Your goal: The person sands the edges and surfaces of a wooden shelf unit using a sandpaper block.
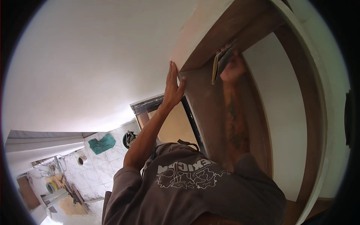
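Right hand: the right hand (232, 70) grips a folded sheet (216, 68), fingers and thumb clamped on its two faces; slightly blurred.
Folded sheet: inside the brown recess, near the inner corner where the brown panel (204, 97) meets the upper brown board (225, 32); its pale yellowish folded edge faces the white wall (93, 56). Contact with the brown surface cannot be confirmed from this angle.
Left hand: the left hand (173, 88) is laid along the wall's edge beside the recess, fingers extended and nearly together, thumb spread away from them.
Edges: the wall edge runs diagonally up from the left fingertips; on the other side, the white panel (279, 108) ends close beside the right hand.
Working room: a bare stretch of brown panel separates the hands; the margin at the white panel's side is narrower.
Doorframe: the dark frame (193, 120) stands just below the left hand, behind the forearm.
Floor: a green cloth (101, 143) and a wooden board (71, 205) lie on pale tiles (95, 176), well apart from both hands.
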The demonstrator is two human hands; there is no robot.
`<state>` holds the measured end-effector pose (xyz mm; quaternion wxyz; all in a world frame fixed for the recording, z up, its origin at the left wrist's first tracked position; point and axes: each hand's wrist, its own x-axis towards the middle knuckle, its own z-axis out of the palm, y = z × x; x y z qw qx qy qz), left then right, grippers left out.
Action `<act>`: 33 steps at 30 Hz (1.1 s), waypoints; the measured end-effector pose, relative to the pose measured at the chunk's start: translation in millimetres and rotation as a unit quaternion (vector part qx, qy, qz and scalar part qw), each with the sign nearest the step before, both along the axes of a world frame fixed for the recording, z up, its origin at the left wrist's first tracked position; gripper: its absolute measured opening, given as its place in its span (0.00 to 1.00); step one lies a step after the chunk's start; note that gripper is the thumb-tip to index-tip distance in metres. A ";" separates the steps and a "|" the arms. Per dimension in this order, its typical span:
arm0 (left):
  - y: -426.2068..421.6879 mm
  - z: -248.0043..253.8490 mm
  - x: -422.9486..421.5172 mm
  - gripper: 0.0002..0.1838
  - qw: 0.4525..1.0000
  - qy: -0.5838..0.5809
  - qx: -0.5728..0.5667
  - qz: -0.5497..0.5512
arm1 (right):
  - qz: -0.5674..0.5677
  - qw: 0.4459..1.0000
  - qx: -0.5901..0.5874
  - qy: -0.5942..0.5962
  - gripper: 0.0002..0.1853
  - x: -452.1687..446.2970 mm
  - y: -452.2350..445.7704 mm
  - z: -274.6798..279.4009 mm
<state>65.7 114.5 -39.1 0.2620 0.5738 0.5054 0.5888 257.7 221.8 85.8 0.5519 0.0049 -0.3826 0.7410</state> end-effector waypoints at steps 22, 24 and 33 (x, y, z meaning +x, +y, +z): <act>-23.2 11.0 14.0 0.38 0.999 0.015 0.040 0.023 | -0.003 1.000 -0.004 -0.010 0.16 -3.5 3.9 8.9; -23.5 9.6 16.0 0.38 0.999 0.020 0.031 0.031 | -0.030 0.999 -0.005 -0.029 0.15 -3.2 2.8 11.4; -26.5 3.2 7.4 0.36 0.999 0.028 -0.029 0.021 | -0.079 0.974 0.014 -0.210 0.15 21.9 -11.4 25.7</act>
